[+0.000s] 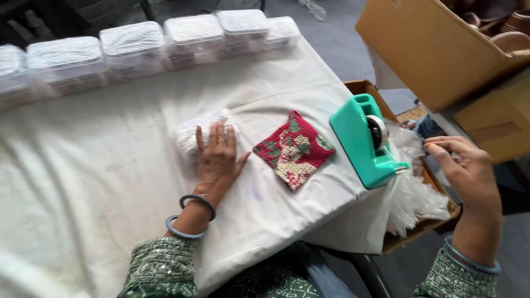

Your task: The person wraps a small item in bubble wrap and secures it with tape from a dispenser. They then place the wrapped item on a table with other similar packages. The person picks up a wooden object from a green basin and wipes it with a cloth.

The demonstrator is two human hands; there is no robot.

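Left hand (217, 157) lies flat, palm down, fingers spread a little, pressing the near edge of a white crinkly plastic-wrapped bundle (194, 132); it grips nothing, just rests on top. The bundle is soft, lumpy and roughly rectangular, with a glossy wrinkled film, and sits mid-table on the white cloth table cover (83, 165), which is matte, creased and faintly stained. There are two grey bangles (190, 216) on the left wrist and a green patterned sleeve (160, 270) below them.

Just right of the left hand, apart from it, lies a red crocheted square with green and cream floral pattern (293, 149). It has a knobbly yarn texture and lies flat, turned like a diamond.

A teal plastic tape dispenser (361, 143), smooth, with hard rounded edges and the roll showing in its slot, stands at the table's right edge.

Right hand (466, 168) is off the table to the right, fingers curled with thumb and fingertips pinched close; what they pinch is too small to tell. Near it is a heap of clear thin plastic bags (411, 193), filmy and rumpled, spilling from a shallow brown cardboard tray (419, 229).

A row of clear lidded plastic boxes (132, 47) lines the far table edge. A big brown cardboard carton (436, 49) is at upper right.
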